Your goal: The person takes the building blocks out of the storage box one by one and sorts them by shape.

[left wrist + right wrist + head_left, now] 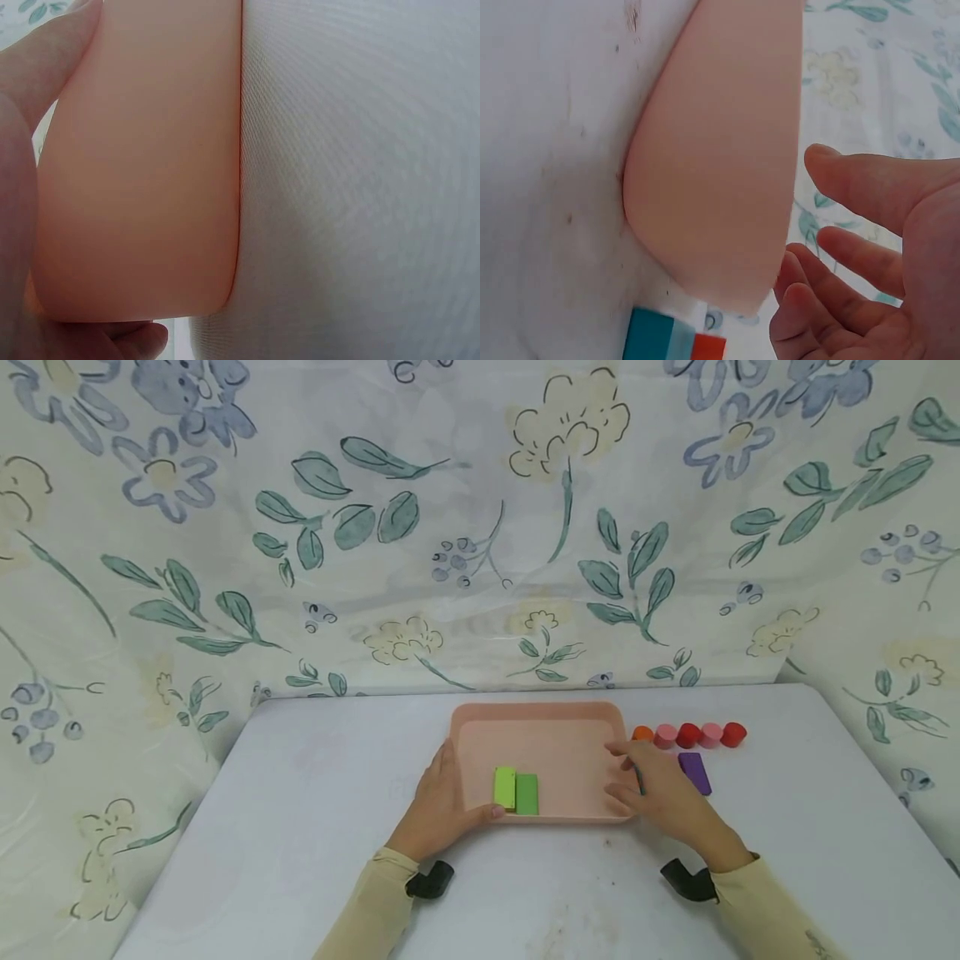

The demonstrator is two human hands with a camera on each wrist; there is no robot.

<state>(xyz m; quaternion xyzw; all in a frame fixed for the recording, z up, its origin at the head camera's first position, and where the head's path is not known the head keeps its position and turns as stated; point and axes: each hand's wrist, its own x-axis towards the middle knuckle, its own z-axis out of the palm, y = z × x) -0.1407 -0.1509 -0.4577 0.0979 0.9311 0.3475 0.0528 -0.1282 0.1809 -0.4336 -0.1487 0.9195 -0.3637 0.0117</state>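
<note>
A pink tray point(570, 760) lies on the white table, with a yellow-green block point(505, 788) and a green block point(527, 795) side by side near its front edge. My left hand point(438, 802) holds the tray's front left corner, thumb over the front rim and fingers along the left side. Above the tray's right edge is my right hand point(667, 789), its fingers loosely bent and nothing between them. In the right wrist view, the thumb and fingers point(870, 262) are spread beside the tray wall point(712, 165). A teal block point(649, 334) stands near that corner, mostly hidden in the head view.
Right of the tray, a row of orange, pink and red cylinders point(688, 735) stands on the table point(300, 793). A purple block point(695, 773) lies in front of them, partly behind my right hand. A flowered cloth point(480, 527) hangs behind the table.
</note>
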